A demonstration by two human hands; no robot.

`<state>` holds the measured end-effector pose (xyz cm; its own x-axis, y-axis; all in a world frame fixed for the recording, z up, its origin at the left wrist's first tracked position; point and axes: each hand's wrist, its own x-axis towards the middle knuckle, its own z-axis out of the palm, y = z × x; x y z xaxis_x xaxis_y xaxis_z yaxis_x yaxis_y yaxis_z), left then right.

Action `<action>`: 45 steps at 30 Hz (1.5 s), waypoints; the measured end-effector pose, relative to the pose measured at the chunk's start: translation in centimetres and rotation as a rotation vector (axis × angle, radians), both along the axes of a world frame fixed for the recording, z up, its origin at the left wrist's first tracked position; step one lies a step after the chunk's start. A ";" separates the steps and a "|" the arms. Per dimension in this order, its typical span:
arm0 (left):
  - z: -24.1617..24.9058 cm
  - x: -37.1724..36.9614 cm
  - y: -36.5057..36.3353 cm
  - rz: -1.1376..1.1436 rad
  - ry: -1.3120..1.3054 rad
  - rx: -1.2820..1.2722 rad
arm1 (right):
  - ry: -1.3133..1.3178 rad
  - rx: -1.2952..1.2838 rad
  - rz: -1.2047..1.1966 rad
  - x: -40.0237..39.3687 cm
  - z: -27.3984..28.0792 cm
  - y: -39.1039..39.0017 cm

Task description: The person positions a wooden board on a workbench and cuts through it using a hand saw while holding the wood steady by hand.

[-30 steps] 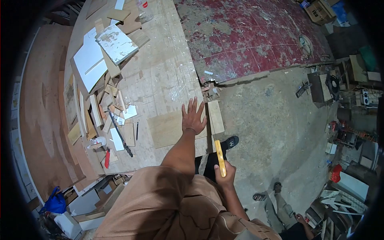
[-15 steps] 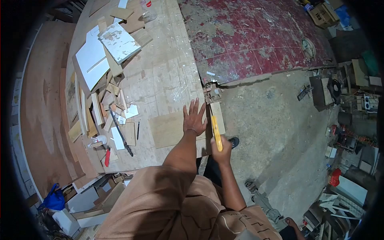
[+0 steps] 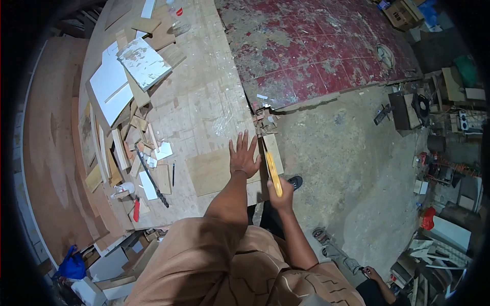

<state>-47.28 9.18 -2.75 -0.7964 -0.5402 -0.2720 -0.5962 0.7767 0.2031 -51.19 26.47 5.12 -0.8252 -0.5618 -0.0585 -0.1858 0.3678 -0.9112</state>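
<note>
A thin wooden board (image 3: 208,172) lies at the right edge of the workbench, and a strip of it (image 3: 274,149) sticks out past that edge. My left hand (image 3: 244,159) rests flat on the board, fingers spread and pointing away from me. Just right of it, my right hand (image 3: 281,195) is wrapped round the yellow handle of a handsaw (image 3: 272,166). The saw lies lengthwise along the bench edge, between the board and the overhanging strip. Its narrow dark blade shows only in part.
Wood offcuts (image 3: 138,127), a white-smeared panel (image 3: 144,64), a pencil (image 3: 173,175), a long dark tool (image 3: 150,176) and a red-handled tool (image 3: 136,209) lie on the workbench (image 3: 204,109). Another person's hand (image 3: 371,274) shows at lower right. Red tiled floor (image 3: 316,46) lies beyond.
The view has shifted slightly, so the bench appears a little further left and lower. My left hand still presses on the board; my right hand keeps hold of the saw, close to the same place.
</note>
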 end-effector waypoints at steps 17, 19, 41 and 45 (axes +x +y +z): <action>-0.1 0.1 -0.1 -0.010 0.038 -0.013 | -0.108 0.105 0.053 3.9 4.5 6.0; -0.3 0.1 0.0 -0.005 0.052 -0.016 | -0.065 0.065 0.040 2.0 1.9 3.2; 0.2 0.0 -0.1 0.004 0.051 -0.013 | -0.059 0.066 0.034 2.1 2.4 3.3; 0.4 -0.1 0.0 -0.001 0.003 -0.022 | 0.008 -0.033 -0.013 -0.7 -0.5 -2.1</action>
